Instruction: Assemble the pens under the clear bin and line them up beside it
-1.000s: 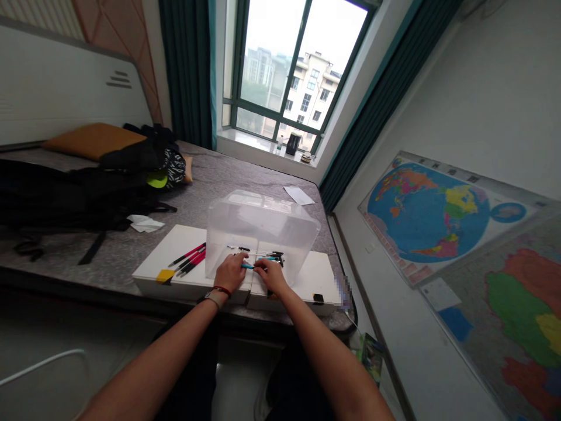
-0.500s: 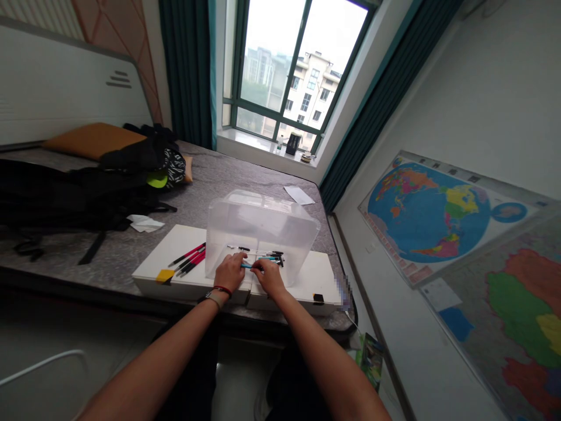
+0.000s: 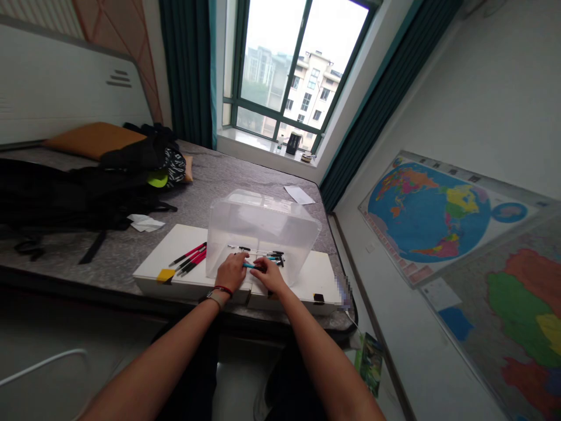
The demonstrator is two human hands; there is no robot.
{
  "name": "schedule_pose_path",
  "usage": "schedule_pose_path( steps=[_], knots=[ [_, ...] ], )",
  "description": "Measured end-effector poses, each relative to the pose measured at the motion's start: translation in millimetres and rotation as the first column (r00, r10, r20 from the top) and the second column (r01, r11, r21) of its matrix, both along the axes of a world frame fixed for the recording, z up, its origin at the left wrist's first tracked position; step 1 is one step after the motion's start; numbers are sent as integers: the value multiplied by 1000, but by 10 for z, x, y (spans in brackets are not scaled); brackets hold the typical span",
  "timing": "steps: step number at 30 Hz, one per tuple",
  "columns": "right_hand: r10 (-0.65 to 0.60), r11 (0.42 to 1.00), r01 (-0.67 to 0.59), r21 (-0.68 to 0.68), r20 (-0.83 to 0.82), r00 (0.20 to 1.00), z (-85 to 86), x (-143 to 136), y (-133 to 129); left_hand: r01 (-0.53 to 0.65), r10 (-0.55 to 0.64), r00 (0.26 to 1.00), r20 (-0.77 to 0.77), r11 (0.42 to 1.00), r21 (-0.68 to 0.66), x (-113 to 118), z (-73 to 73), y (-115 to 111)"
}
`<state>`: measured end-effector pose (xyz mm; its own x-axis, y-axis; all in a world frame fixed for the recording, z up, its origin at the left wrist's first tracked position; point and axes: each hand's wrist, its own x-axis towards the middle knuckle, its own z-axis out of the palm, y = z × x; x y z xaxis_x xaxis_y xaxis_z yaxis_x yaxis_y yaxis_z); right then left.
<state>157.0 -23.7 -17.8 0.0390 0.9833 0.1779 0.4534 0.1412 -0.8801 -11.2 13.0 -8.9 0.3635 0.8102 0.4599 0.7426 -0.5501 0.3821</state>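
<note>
A blue pen [image 3: 249, 265] lies crosswise between my two hands, at the open front of a clear plastic bin tipped on its side [image 3: 280, 223]. My left hand [image 3: 231, 272] has its fingers closed on one end of the pen. At the other end my right hand [image 3: 268, 274] pinches it with thumb and fingers; the fingertips partly hide what they hold. Inside the bin, just past my hands, lie several pens [image 3: 277, 255] in black, white and blue. Left of the bin, red and black pens [image 3: 191, 259] rest on the white box [image 3: 151, 266].
The white boxes stand at the edge of a grey mattress [image 3: 245, 172]. Black bags [image 3: 79, 187] and a crumpled tissue [image 3: 144, 223] lie to the left. A sheet of paper [image 3: 300, 195] is behind the bin. A map-hung wall [image 3: 438, 216] bounds the right side.
My right hand has shifted slightly right along the blue pen, so more of the pen shows between the hands. My left hand stays nearly where it was.
</note>
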Motion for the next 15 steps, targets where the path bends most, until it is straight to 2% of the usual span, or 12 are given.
schedule_pose_path(
  steps=[8, 11, 15],
  knots=[
    [-81, 997, 81, 6, 17, 997, 38, -22, -35, 58, -59, 998, 34, 998, 29, -6, 35, -5],
    [-122, 993, 122, 1, -44, 992, 72, -48, -43, 85, -86, 995, 41, 996, 40, -12, 50, -14],
    [-91, 994, 79, -76, -166, 982, 109, -50, -43, 108, -109, 993, 37, 993, 37, -17, 68, -27]
  ],
)
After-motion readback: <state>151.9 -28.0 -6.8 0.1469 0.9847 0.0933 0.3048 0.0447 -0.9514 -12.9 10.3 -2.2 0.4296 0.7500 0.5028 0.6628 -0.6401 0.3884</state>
